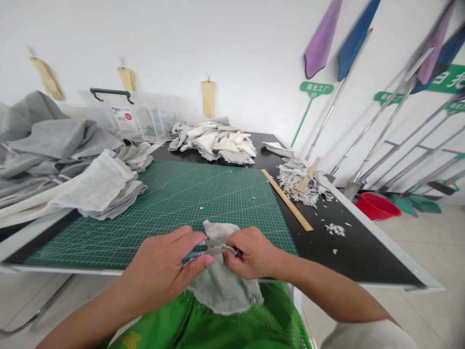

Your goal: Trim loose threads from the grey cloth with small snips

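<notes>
My left hand (pixel 162 261) grips small metal scissors (pixel 212 248) with blue grips, and their blades point right toward my right hand. My right hand (pixel 252 253) pinches a ragged grey cloth (pixel 221 288) at the blades' tip, where the cut point is hidden by my fingers. The cloth hangs down past the front edge of a green cutting mat (pixel 163 208). Both hands are just above the mat's near edge, over my lap.
Grey fabric heaps (pixel 61 145) lie left, and a cream cloth pile (pixel 214 143) lies behind the mat. On the black tabletop (pixel 348 247) are a wooden ruler (pixel 286 199) and white scraps (pixel 294 186). A clear plastic box (pixel 127 116) stands behind. Long-handled mops (pixel 392 121) lean right.
</notes>
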Available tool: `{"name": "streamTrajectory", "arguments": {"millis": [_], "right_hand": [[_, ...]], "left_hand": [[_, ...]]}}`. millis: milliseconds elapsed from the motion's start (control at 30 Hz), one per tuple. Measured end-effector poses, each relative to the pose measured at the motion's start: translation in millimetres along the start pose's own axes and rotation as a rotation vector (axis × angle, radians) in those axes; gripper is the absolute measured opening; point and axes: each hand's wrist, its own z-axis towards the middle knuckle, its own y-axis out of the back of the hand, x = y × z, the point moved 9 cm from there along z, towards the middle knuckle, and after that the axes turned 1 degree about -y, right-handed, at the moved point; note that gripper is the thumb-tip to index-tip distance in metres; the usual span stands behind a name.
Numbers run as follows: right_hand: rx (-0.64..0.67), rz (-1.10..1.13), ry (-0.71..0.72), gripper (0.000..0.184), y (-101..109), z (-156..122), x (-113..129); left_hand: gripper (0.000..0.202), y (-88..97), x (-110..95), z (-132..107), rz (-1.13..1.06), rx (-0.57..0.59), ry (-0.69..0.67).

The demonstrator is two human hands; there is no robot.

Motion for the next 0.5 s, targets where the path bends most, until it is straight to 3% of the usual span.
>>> {"name": "streamTrajectory", "arguments": {"millis": [200, 500], "right_hand": [[-0.051, -0.244, 0.017, 0.021, 1.3, -0.6, 4.8], [-0.036, -0.377, 0.063, 0.021, -4.2, -1.8, 7.0]], "left_hand": [[0.035, 12.0, -2.7, -8.0, 0.169, -0.156, -0.062], [0.025, 8.4, -6.3, -5.8, 0.214, -0.128, -0.107]]}}
